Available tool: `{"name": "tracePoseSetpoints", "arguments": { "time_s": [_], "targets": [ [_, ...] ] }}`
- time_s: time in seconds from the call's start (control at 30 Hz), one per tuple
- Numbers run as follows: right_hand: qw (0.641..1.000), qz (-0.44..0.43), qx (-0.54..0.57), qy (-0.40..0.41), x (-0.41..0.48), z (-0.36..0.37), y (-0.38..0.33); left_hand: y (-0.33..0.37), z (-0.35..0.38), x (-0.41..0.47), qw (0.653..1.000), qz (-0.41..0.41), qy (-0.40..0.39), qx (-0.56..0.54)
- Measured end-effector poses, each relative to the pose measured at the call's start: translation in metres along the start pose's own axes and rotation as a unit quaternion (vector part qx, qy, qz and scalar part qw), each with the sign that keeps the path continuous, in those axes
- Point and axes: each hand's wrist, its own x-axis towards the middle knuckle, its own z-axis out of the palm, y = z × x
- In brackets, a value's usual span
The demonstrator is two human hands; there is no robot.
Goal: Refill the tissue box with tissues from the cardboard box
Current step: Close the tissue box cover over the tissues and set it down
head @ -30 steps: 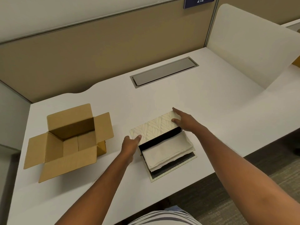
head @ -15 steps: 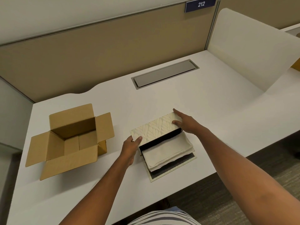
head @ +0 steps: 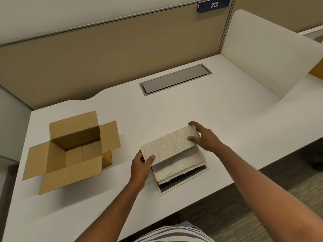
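A cream, leaf-patterned tissue box cover (head: 168, 144) is held over a stack of white tissues (head: 180, 165) that lies on the box's dark base plate (head: 183, 182) near the desk's front edge. My left hand (head: 142, 165) grips the cover's left end and my right hand (head: 204, 137) grips its right end. The cover hides the far part of the stack. The open brown cardboard box (head: 70, 151) stands to the left, its flaps spread; I see only bare cardboard inside.
The white desk (head: 174, 109) has a grey cable hatch (head: 174, 79) at the back. A tan partition wall stands behind and a white curved divider (head: 262, 49) at the right. The floor drops off beyond the front edge.
Both hands have brought the cover toward me and lower over the tissues, so it now hides the dark gap and more of the stack.
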Motion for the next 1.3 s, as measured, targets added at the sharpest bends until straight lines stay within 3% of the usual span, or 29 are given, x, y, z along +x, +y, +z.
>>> {"name": "tracePoseSetpoints", "arguments": {
  "time_s": [0.23,0.8,1.0,1.3],
  "targets": [
    [1.0,-0.013,0.017,0.01,-0.009,0.002,0.007,-0.005,0.001,-0.005,0.999,-0.032,0.011,-0.014],
    [0.999,-0.014,0.05,0.006,-0.016,0.001,0.015,-0.005,-0.002,-0.004,0.999,-0.018,-0.02,0.028],
    [0.998,-0.021,0.056,0.002,-0.028,0.001,0.021,-0.013,0.001,-0.017,0.994,0.032,-0.034,0.094],
    [0.998,-0.015,0.058,0.028,-0.044,0.013,0.028,-0.018,0.001,-0.026,0.993,0.044,-0.041,0.103]
  ]
}}
